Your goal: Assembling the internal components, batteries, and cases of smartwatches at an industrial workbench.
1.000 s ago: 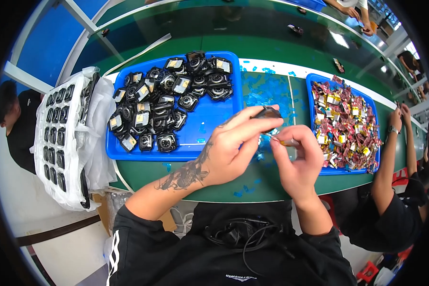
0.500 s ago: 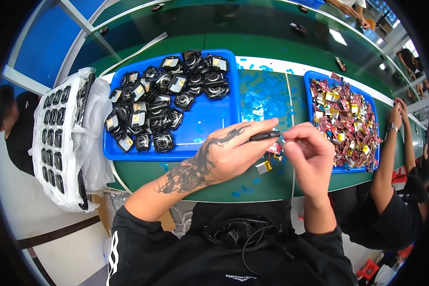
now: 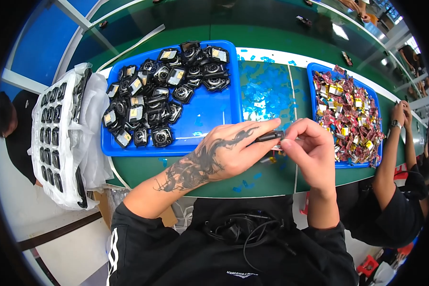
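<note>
My left hand (image 3: 231,148), tattooed on its back, grips a small black watch case (image 3: 268,137) between thumb and fingers, edge-on to me. Thumb and forefinger of my right hand (image 3: 312,150) are pinched together at the right end of this case; what they hold is hidden. Just below the fingers shows a small blurred silver-and-yellow battery (image 3: 270,159); I cannot tell whether it hangs or lies on the table. Beyond my left hand, a blue tray (image 3: 209,112) holds many black watch cases (image 3: 162,136), several with their round backs up.
Blue film scraps (image 3: 262,97) litter the green table between the trays. A second blue tray (image 3: 311,71) at right is heaped with red-wrapped boards and small batteries (image 3: 350,114). White molded trays of black parts (image 3: 51,133) stand at left. A co-worker's arms (image 3: 391,148) reach in at right.
The view has shifted slightly. The silver-and-yellow battery now appears nearer my fingers and more blurred. Both hands keep nearly the same pose around the watch case.
</note>
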The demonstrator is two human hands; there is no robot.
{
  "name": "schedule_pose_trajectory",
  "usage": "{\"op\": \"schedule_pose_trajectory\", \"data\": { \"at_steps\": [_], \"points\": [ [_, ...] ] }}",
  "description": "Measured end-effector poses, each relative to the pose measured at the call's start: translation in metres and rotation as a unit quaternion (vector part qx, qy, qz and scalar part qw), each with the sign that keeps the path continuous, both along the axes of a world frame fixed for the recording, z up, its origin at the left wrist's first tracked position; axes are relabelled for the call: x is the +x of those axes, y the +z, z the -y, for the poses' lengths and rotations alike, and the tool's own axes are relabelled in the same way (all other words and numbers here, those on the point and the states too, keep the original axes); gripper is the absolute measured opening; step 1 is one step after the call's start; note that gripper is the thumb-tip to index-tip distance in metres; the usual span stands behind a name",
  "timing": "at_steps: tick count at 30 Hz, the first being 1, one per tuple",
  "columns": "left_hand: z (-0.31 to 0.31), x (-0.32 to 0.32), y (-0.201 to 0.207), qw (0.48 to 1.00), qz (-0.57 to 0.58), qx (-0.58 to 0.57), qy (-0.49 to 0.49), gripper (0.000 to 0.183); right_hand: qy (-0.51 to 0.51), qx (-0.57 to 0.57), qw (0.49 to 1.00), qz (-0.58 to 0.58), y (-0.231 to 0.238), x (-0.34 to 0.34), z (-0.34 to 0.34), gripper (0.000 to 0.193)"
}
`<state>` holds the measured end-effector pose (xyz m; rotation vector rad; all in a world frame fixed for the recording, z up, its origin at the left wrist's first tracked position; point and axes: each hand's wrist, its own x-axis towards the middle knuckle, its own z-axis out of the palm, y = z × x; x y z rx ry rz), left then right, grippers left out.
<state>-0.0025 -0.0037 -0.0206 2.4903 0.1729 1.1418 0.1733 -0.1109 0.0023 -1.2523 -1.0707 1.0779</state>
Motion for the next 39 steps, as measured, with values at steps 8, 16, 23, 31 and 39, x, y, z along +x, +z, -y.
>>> {"op": "schedule_pose_trajectory", "data": {
  "at_steps": [8,16,23,31,39],
  "points": [
    [0.002,-0.002,0.015,0.735,-0.087,-0.653,-0.164,0.015,0.041,0.079,0.993,-0.081,-0.006,0.0,0.004,0.009],
    [0.004,0.001,0.013,0.755,-0.076,-0.636,-0.138,0.016,-0.069,0.06,0.996,-0.01,-0.002,-0.014,0.006,0.028],
    [0.007,0.001,0.01,0.806,-0.03,-0.576,-0.134,0.04,-0.091,0.064,0.99,0.086,-0.004,-0.013,0.0,0.03],
    [0.005,0.002,0.018,0.789,-0.04,-0.601,-0.124,0.052,-0.126,0.09,0.97,0.187,-0.012,-0.014,-0.003,0.031],
    [0.011,0.003,0.017,0.788,0.03,-0.604,-0.113,0.054,-0.139,0.084,0.968,0.192,-0.007,-0.021,-0.008,0.04]
  ]
}}
